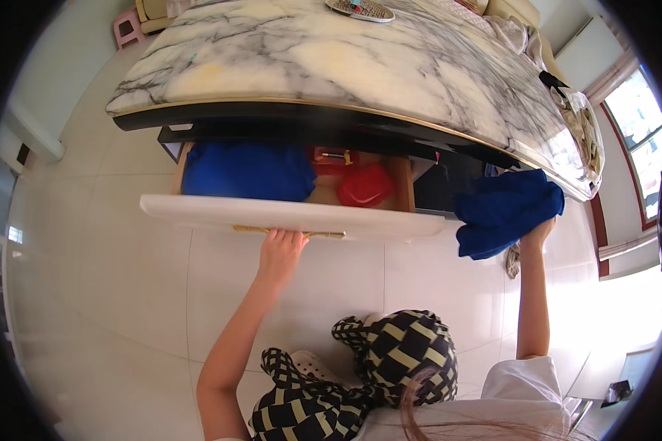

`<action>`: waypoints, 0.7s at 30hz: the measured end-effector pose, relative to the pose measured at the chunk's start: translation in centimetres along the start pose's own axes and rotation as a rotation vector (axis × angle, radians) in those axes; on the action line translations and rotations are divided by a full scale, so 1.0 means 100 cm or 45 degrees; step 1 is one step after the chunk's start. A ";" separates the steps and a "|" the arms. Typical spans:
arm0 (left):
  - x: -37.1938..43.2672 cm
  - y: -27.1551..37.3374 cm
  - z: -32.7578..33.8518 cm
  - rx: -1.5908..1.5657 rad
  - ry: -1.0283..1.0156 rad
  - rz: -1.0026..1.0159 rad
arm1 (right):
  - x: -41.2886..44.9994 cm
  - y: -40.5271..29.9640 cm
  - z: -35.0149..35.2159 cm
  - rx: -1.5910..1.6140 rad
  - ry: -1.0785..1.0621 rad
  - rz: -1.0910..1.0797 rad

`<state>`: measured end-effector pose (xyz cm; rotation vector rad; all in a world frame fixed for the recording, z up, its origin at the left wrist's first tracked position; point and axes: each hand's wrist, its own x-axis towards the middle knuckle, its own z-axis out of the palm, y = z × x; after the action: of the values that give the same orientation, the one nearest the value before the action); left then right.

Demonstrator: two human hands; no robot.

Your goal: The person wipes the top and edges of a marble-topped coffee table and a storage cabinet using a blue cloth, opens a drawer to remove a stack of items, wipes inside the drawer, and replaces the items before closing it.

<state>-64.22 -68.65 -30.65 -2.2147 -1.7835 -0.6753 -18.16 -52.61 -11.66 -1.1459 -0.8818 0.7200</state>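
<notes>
My left hand (284, 246) grips the gold bar handle (331, 235) on the white front of a drawer (386, 220), which is pulled out from under a marble-topped table (331, 60). Inside the drawer, a folded blue cloth (248, 171) fills the left side. On its right sit a red plastic container (366, 184) and, behind that, a red tray (323, 165) with a small item in it. Out to the right, my right hand (538, 234) holds up a blue cloth (507, 212) that hangs loosely beside the table's corner. Its fingers are partly hidden by the cloth.
A patterned oval tray (358, 10) stands on the tabletop's far side. Beige cloth in clear plastic (582, 132) hangs at the table's right end. A dark open compartment (438, 182) is right of the drawer. A pink stool (128, 27) stands far left; a crumpled cloth (512, 262) lies on the floor.
</notes>
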 end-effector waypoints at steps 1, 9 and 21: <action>0.009 -0.004 0.004 0.008 -0.003 -0.002 | -0.001 -0.001 0.000 0.006 -0.004 0.005; 0.067 -0.025 0.025 0.087 -0.110 -0.061 | 0.018 0.053 -0.026 -0.129 -0.408 0.043; 0.078 -0.019 0.020 0.134 -0.142 -0.093 | -0.031 0.084 0.031 0.470 -0.394 0.437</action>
<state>-64.41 -60.56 -28.83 -2.1658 -1.9149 -0.4689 -22.69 -51.58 -19.89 -0.8718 -0.7700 1.3115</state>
